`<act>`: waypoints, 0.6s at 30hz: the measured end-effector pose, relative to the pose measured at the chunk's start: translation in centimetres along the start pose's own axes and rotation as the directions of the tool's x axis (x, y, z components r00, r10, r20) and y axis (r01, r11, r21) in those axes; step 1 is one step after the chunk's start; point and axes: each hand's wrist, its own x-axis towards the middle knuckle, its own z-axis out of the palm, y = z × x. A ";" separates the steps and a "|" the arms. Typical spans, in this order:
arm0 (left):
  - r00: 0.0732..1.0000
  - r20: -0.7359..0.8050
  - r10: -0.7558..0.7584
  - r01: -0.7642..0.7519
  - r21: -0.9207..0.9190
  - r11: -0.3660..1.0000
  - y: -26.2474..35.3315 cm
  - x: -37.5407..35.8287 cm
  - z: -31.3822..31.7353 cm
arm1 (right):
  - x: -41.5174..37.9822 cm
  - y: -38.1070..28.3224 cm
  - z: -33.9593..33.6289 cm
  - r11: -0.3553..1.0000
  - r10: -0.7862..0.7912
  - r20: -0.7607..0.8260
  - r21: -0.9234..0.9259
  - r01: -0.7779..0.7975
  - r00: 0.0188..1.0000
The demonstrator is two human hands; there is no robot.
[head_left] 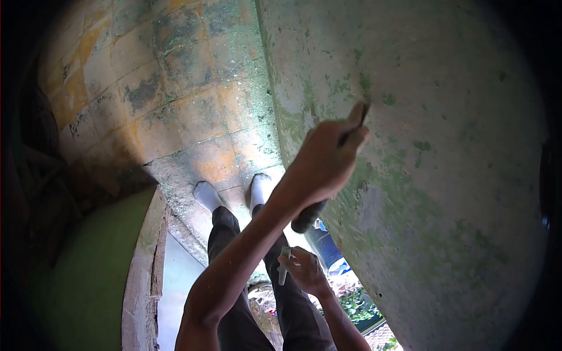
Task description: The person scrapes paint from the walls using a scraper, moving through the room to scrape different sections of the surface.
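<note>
While the left hand (322, 164) presses a scraper (328, 175) to the mossy wall (445, 152), the right hand (304, 270) hangs low.
Left fingers are wrapped tight on the dark handle, blade tip touching the wall high up; right fingers pinch a small white tool (283, 266) above the dark trousers (234, 245) and the tiled floor (175, 99).

Left arm outstretched, left hand (322, 167) fisted, fingers curled; right hand (304, 270) low, fingers closed
</note>
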 end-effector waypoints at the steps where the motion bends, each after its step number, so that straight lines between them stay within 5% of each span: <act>1: 0.999 -0.035 -0.025 0.026 0.014 1.000 0.0 0.4 -0.2 | -0.3 0.2 0.3 0.998 -0.012 -0.016 0.058 0.013 1.000; 5: 1.000 -0.008 0.024 -0.024 -0.051 0.998 0.5 1.8 -1.9 | 0.2 0.1 0.2 0.997 -0.003 -0.009 0.079 0.004 1.000; 7: 0.992 0.096 -0.077 0.082 -0.047 0.996 1.7 -0.7 -0.5 | 0.2 0.0 0.1 1.000 -0.010 0.011 -0.002 0.010 1.000; 13: 0.992 -0.095 -0.083 0.086 0.028 0.996 1.9 2.0 -1.9 | 0.2 -0.8 0.1 0.999 0.013 0.009 0.050 -0.013 1.000; 16: 0.996 0.049 -0.079 0.082 -0.059 0.995 2.2 -0.6 -0.2 | 0.3 -0.6 -0.2 0.994 0.027 0.033 0.107 -0.031 0.999; 18: 0.995 0.006 -0.097 0.097 -0.039 0.995 2.5 0.3 -0.6 | 0.3 -0.7 -0.4 0.997 0.022 0.034 0.077 -0.024 0.999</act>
